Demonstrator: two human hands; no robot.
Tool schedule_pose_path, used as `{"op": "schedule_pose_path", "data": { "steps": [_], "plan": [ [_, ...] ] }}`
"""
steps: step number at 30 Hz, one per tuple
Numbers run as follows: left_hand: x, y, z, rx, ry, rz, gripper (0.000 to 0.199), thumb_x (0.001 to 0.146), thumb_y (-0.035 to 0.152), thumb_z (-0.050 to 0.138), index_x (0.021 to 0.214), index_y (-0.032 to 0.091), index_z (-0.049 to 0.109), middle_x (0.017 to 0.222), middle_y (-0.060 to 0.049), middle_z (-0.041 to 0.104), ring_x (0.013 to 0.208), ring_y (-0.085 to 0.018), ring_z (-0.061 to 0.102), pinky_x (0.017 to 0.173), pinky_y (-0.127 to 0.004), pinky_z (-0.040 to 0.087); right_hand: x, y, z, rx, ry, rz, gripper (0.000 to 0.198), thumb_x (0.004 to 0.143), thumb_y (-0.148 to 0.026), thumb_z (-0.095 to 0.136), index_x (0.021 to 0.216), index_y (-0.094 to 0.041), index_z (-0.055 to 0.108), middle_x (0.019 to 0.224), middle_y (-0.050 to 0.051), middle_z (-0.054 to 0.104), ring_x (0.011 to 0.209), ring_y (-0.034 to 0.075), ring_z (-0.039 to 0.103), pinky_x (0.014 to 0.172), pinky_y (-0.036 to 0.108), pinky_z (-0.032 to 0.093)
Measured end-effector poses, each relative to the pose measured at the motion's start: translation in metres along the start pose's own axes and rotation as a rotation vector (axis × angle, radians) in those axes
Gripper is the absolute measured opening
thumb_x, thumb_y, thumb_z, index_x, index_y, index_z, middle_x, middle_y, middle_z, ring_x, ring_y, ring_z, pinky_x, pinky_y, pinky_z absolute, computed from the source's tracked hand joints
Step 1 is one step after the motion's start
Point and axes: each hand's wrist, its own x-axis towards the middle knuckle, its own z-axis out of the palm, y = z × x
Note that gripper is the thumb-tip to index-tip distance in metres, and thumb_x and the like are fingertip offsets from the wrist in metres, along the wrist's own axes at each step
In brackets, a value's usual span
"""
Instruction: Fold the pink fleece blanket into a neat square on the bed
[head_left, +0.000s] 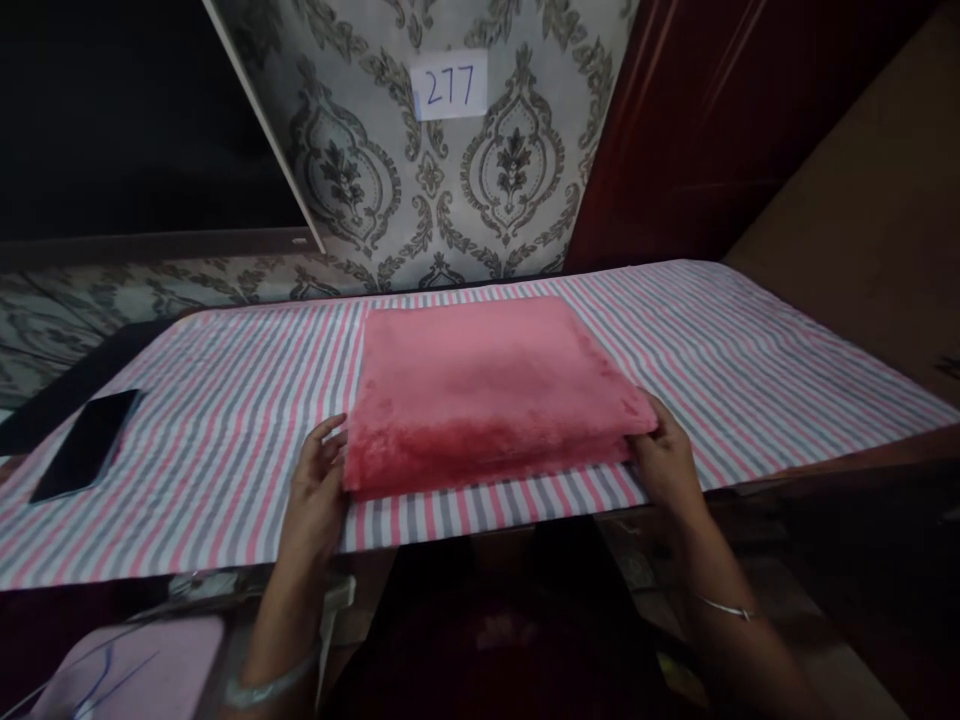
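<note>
A folded pink plush blanket (480,380) lies flat on a striped cloth (225,440), squared into a thick block with darker red nap along its near side. At its near left corner is my left hand (319,485), fingers curved and apart, the tips against the blanket's edge. My right hand (667,455) pinches the near right corner, thumb on top and the other fingers partly hidden underneath.
A black phone (86,445) rests on the cloth at the left. Behind stand a dark screen (142,120) and a patterned wall with a paper marked 277 (450,85). A dark red panel (720,120) rises at the back right. Below left is a pink stool-like surface (142,665).
</note>
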Motion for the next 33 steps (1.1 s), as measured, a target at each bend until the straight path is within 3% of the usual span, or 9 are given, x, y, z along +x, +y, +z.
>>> {"op": "schedule_pose_path", "data": {
  "steps": [4,7,10,15,20,22,25,28,33],
  "plan": [
    [-0.010,-0.004,-0.012,0.197,-0.040,0.129,0.039,0.082,0.051,0.072,0.110,0.024,0.073,0.127,-0.008,0.069,0.121,-0.029,0.063,0.106,-0.040,0.051,-0.009,0.002,-0.012,0.043,-0.036,-0.018,0.044,0.079,-0.045,0.077,0.118,-0.026,0.073,0.127,0.007,0.069,0.120,0.028,0.062,0.104,0.042,0.049],
    [-0.014,-0.005,-0.011,0.388,-0.103,0.307,0.049,0.085,0.062,0.066,0.112,0.022,0.074,0.140,-0.010,0.061,0.141,-0.033,0.048,0.122,-0.046,0.034,-0.010,-0.004,-0.017,0.028,-0.096,-0.069,0.038,0.080,-0.051,0.077,0.110,-0.028,0.077,0.136,0.008,0.063,0.130,0.029,0.056,0.109,0.043,0.045],
    [-0.016,-0.001,0.001,0.516,-0.104,0.351,0.058,0.078,0.065,0.073,0.118,0.023,0.072,0.143,-0.010,0.057,0.141,-0.034,0.046,0.121,-0.047,0.036,-0.006,-0.011,-0.015,-0.007,-0.130,-0.062,0.038,0.080,-0.057,0.075,0.103,-0.027,0.079,0.132,0.008,0.064,0.127,0.029,0.057,0.110,0.043,0.043],
    [-0.013,0.015,0.020,0.425,-0.048,0.340,0.036,0.088,0.055,0.069,0.104,0.023,0.076,0.132,-0.007,0.063,0.131,-0.028,0.054,0.117,-0.037,0.038,0.004,-0.031,-0.004,-0.065,-0.104,-0.041,0.034,0.079,-0.055,0.075,0.094,-0.025,0.080,0.111,0.006,0.069,0.106,0.025,0.064,0.096,0.040,0.051],
    [-0.009,0.025,0.017,0.321,0.069,0.455,0.028,0.088,0.050,0.071,0.096,0.024,0.077,0.121,-0.003,0.067,0.119,-0.022,0.059,0.108,-0.027,0.042,0.000,-0.049,0.000,-0.075,0.004,-0.139,0.025,0.078,-0.049,0.076,0.086,-0.025,0.079,0.100,0.004,0.070,0.097,0.024,0.064,0.091,0.038,0.051],
    [-0.009,0.023,0.014,0.295,0.057,0.397,0.032,0.086,0.053,0.073,0.090,0.022,0.076,0.103,-0.003,0.070,0.101,-0.020,0.062,0.095,-0.025,0.048,-0.004,-0.046,-0.003,-0.083,-0.035,-0.065,0.028,0.076,-0.052,0.077,0.080,-0.024,0.077,0.085,0.002,0.069,0.083,0.022,0.063,0.081,0.036,0.053],
    [-0.009,0.013,0.010,0.199,-0.031,0.149,0.043,0.076,0.060,0.080,0.088,0.020,0.076,0.084,-0.002,0.071,0.083,-0.020,0.063,0.081,-0.027,0.052,-0.010,-0.033,-0.009,-0.044,-0.095,0.089,0.037,0.070,-0.059,0.079,0.074,-0.022,0.074,0.073,0.000,0.066,0.068,0.018,0.058,0.065,0.031,0.051],
    [-0.009,0.006,0.007,0.100,-0.088,0.018,0.049,0.069,0.060,0.085,0.094,0.019,0.077,0.089,-0.004,0.075,0.091,-0.024,0.068,0.089,-0.032,0.053,-0.010,-0.025,-0.012,0.054,-0.075,0.172,0.045,0.069,-0.065,0.080,0.076,-0.022,0.072,0.066,-0.003,0.060,0.057,0.013,0.050,0.051,0.025,0.045],
    [-0.010,0.002,0.001,0.177,-0.145,0.020,0.042,0.066,0.052,0.091,0.090,0.019,0.079,0.081,-0.006,0.074,0.101,-0.027,0.069,0.094,-0.035,0.054,-0.004,-0.033,-0.008,0.096,-0.070,0.232,0.052,0.065,-0.071,0.080,0.069,-0.021,0.066,0.057,-0.005,0.049,0.049,0.010,0.039,0.041,0.022,0.033]
  ]
}}
